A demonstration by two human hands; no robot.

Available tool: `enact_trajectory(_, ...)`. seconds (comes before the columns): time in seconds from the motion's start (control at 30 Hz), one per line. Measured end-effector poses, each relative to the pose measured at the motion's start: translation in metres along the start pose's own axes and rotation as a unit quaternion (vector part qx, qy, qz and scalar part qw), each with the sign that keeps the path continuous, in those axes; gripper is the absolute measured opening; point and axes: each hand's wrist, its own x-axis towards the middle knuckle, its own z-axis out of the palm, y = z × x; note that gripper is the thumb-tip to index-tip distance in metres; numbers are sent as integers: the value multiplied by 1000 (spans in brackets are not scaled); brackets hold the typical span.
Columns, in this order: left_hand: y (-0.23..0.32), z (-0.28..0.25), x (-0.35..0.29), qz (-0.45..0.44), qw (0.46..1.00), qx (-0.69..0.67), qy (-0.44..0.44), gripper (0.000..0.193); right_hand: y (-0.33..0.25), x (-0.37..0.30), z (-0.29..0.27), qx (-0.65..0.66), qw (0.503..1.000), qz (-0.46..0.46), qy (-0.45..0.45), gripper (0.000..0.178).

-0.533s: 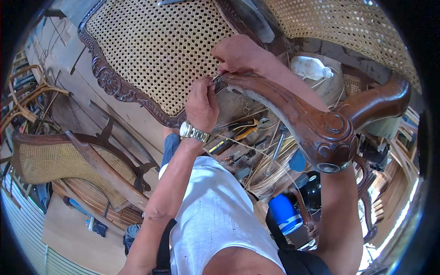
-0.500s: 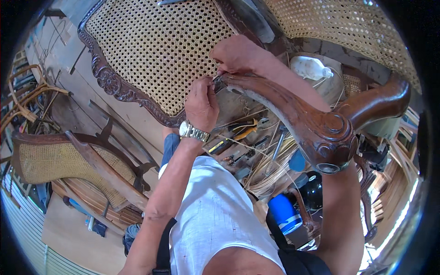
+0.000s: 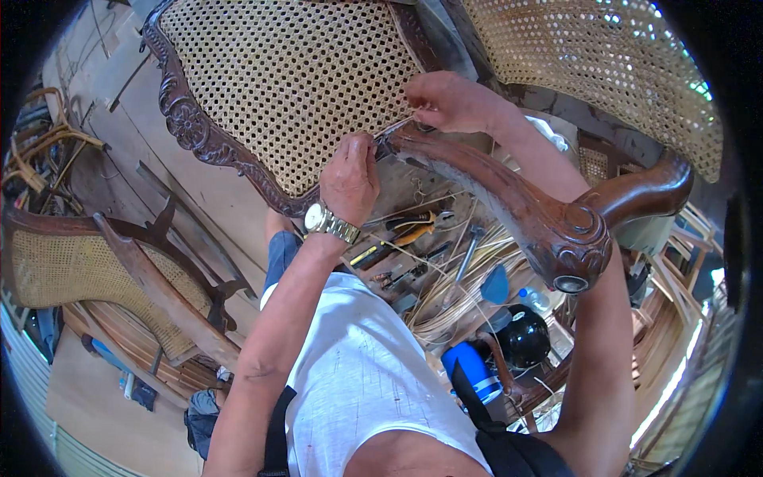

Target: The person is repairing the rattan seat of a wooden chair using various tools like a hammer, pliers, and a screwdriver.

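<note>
A dark carved wooden chair frame (image 3: 188,127) holds a panel of woven cane (image 3: 278,79) in front of me. My left hand (image 3: 350,176), with a metal watch on its wrist, is closed at the panel's lower right edge; its fingertips pinch something too small to see. My right hand (image 3: 449,99) is closed in a pinch farther right, over the cane's edge. A thin pale cane strand (image 3: 397,127) runs along the frame between the two hands and seems to end in the right fingers. The curved armrest (image 3: 493,175) crosses above my right forearm.
Pliers with orange-black handles (image 3: 413,233), a hammer (image 3: 470,253) and loose cane strands (image 3: 445,306) lie below the armrest. A blue cylinder (image 3: 473,370) and a glossy black round object (image 3: 526,335) are near my right elbow. Another cane-panelled chair part (image 3: 87,266) lies left.
My right hand has moved right, away from my left hand, and the pale strand now shows between them. The left hand stays at the frame. The whole view has shifted slightly.
</note>
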Motion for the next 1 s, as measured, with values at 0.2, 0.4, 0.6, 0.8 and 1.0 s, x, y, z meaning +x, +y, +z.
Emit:
enact_trajectory(0.2,1,-1,0,18,999,-26,17,17,-8,-1,19,25,995,36,85,26)
enact_trajectory(0.4,4,-8,-13,31,999,-19,32,15,0,-7,24,182,967,149,97,25)
enact_trajectory(0.6,0,-15,-8,35,997,32,59,15,-1,-5,24,199,957,190,88,29)
enact_trajectory(0.8,-1,-22,-1,-3,998,64,26,15,-1,1,24,161,968,157,106,43)
enact_trajectory(1.0,0,-22,1,1,996,80,30,13,-1,0,22,119,979,138,89,51)
